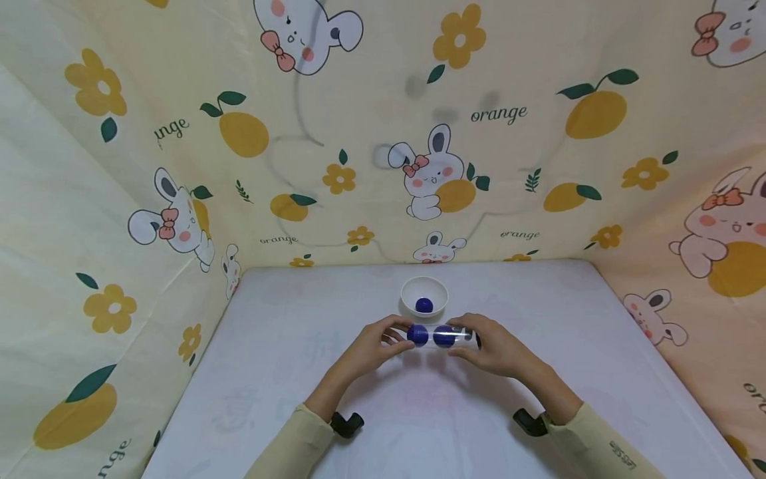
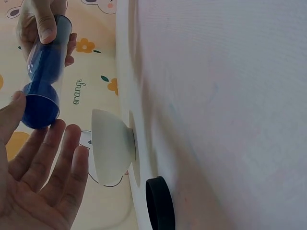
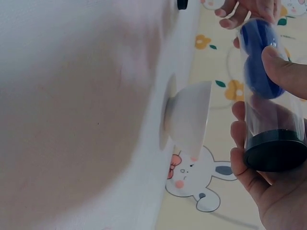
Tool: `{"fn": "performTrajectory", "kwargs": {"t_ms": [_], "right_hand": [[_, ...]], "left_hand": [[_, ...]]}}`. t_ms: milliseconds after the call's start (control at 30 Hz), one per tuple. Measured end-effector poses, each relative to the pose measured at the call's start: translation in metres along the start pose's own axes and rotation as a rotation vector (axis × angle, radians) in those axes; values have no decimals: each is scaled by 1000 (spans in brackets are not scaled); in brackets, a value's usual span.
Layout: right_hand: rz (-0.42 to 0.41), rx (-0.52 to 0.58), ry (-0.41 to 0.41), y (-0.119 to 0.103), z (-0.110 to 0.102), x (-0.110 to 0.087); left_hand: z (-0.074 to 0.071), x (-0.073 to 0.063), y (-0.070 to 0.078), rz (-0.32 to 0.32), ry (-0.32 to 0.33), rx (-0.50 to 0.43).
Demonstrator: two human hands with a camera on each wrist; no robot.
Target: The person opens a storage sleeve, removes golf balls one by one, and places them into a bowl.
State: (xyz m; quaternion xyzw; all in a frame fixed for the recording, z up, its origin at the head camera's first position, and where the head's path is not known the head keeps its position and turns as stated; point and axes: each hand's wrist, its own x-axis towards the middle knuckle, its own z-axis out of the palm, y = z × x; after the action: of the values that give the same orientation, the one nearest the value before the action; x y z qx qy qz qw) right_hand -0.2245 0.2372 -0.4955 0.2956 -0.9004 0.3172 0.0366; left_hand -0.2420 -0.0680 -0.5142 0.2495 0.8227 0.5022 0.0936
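Tube (image 1: 431, 336), clear and cylindrical, is hanging above the white tabletop (image 1: 443, 426), lying crosswise between two hands and sitting nearer the person than the white bowl (image 1: 424, 286). Inside it, two dark blue balls are resting in a row: the left ball (image 1: 418, 335) is filling the end away from the black cap (image 3: 276, 151), and the right ball (image 1: 444, 336) is sitting next to it. The right hand (image 1: 493, 346) is holding the capped end, its grip clamping on the tube with the thumb lying along the near side and the fingers wrapping around the far side. The left hand (image 1: 374, 346) is pinching lightly at the other end, its grip closing on the rim between thumb and fingertips, while the remaining fingers are spreading away from the tube. Just behind, the bowl is standing upright on the tabletop and holding a third blue ball (image 1: 424, 305). A black ring-shaped piece (image 2: 166, 203) is showing near the bowl in the left wrist view. Beyond the tabletop, a patterned cloth (image 1: 383, 86) is hanging as a backdrop.
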Motion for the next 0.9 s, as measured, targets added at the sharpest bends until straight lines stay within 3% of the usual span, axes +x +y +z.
{"fn": "performTrajectory", "kwargs": {"t_ms": [367,900], "right_hand": [[29,5,-27,2,2,-2],[-14,12,18,5,3,-4]], "left_hand": [[-1,-2,-5,-20,4,7],[-5,-3,-9,-3,31,18]]}}
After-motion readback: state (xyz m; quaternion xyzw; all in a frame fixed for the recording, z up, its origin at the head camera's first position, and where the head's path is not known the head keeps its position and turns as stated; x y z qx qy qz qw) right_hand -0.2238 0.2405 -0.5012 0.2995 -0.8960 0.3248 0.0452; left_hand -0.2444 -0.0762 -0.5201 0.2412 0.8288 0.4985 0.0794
